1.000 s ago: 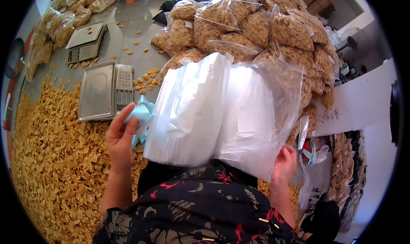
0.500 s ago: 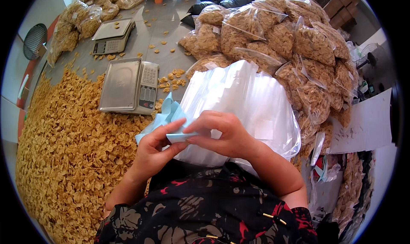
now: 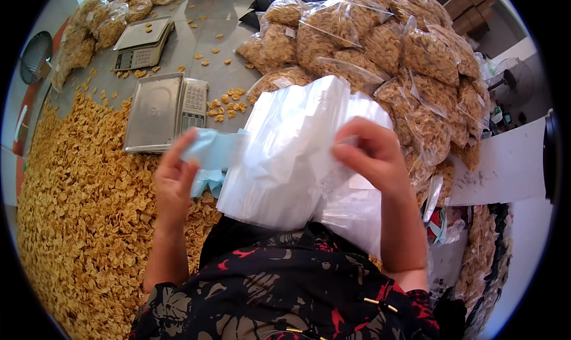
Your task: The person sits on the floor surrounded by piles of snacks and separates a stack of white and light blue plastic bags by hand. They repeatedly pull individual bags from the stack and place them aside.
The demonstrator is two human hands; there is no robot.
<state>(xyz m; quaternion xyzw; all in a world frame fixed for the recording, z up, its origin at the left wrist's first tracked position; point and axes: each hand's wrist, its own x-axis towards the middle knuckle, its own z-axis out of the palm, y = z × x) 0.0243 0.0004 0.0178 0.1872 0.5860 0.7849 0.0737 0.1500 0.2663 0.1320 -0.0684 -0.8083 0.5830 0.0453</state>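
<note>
My left hand [image 3: 173,176] pinches a light blue paper strip [image 3: 217,150] at its left end; the strip hangs in folds beside the plastic bags. My right hand [image 3: 375,156], blurred by motion, is closed over the right part of the bags. Its thumb and forefinger grip a small pale label [image 3: 331,180], which hangs smeared and partly see-through below them. Under both hands, a thick stack of clear, flat plastic bags [image 3: 279,156] lies across my lap.
Loose golden flakes [image 3: 101,221] are heaped at left. Two scales, a nearer one [image 3: 154,111] and a farther one [image 3: 143,37], stand on the grey floor. Filled clear bags [image 3: 380,49] pile up at the back right. A fan [image 3: 513,81] stands at the far right.
My hands have come apart from over the blue strip. The left moved left with the strip; the right moved right and up with the pale label. The view has shifted slightly.
</note>
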